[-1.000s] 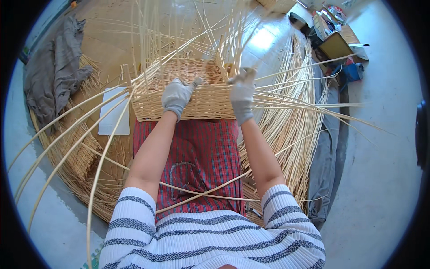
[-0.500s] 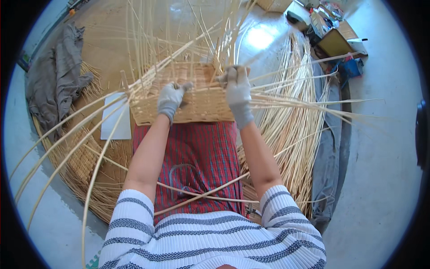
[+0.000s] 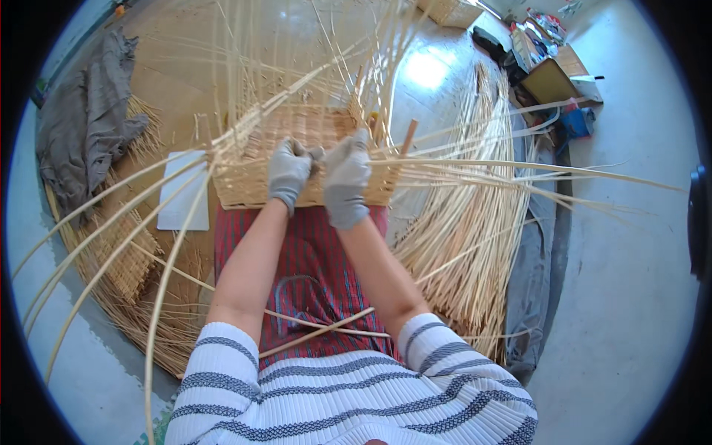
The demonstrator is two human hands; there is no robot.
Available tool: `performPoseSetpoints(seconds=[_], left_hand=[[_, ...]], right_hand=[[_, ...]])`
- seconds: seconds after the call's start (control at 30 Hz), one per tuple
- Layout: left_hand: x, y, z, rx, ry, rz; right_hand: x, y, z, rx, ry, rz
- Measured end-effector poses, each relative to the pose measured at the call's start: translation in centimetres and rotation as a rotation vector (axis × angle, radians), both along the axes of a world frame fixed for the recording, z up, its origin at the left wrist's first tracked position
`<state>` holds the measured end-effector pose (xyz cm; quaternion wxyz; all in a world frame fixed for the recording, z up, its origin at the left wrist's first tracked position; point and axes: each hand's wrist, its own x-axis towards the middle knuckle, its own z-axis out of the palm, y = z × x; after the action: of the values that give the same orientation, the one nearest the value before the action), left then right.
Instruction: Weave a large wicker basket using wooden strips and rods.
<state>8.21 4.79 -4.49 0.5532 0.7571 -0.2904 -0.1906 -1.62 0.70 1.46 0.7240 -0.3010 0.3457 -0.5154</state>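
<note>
A pale woven cane basket (image 3: 236,191) stands at the far edge of my lap, its long canes rising at the back and fanning out sideways. My left hand (image 3: 289,175), in a grey-white glove, grips its near rim, fingers curled. Close beside it my right hand (image 3: 347,182), gloved alike, is closed at the same rim. A long cane strand (image 3: 512,167) runs rightward from the right hand; the fingertips' exact hold is hidden. A short brown stick (image 3: 409,137) stands up at the basket's right corner.
Loose canes (image 3: 463,252) lie heaped on a grey cloth to the right. At left are a grey cloth (image 3: 85,126), a white sheet (image 3: 183,200) and a woven piece (image 3: 126,256). A blue container (image 3: 577,123) and boxes stand at the back right.
My right hand has moved left from the basket's right corner to beside my left hand, uncovering the brown stick. The left hand stays at the rim.
</note>
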Motion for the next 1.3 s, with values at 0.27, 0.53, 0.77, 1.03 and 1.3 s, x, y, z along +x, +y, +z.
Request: performPoseSetpoints(seconds=[0.27, 0.53, 0.77, 1.03, 1.3], left_hand=[[-1.5, 1.8, 3.4, -0.080, 0.243, 0.052], [-4.1, -2.9, 6.1, 0.290, -0.150, -0.363], [-3.2, -4.1, 4.6, 0.211, 0.354, -0.474], [-4.6, -4.8, 3.4, 0.401, 0.005, -0.346], [-4.8, -4.1, 4.8, 0.364, -0.054, -0.280]], right_hand=[[-4.9, -3.1, -1.4, -0.034, -0.358, 0.353], [-15.3, -7.1, -1.1, -0.212, -0.076, -0.040], [-16.8, -10.5, -0.2, -0.211, 0.210, -0.085], [-3.3, -15.7, 8.5, -1.178, 0.668, 0.255], [2.6, -19.0, 8.1, -1.077, 1.001, 0.608]])
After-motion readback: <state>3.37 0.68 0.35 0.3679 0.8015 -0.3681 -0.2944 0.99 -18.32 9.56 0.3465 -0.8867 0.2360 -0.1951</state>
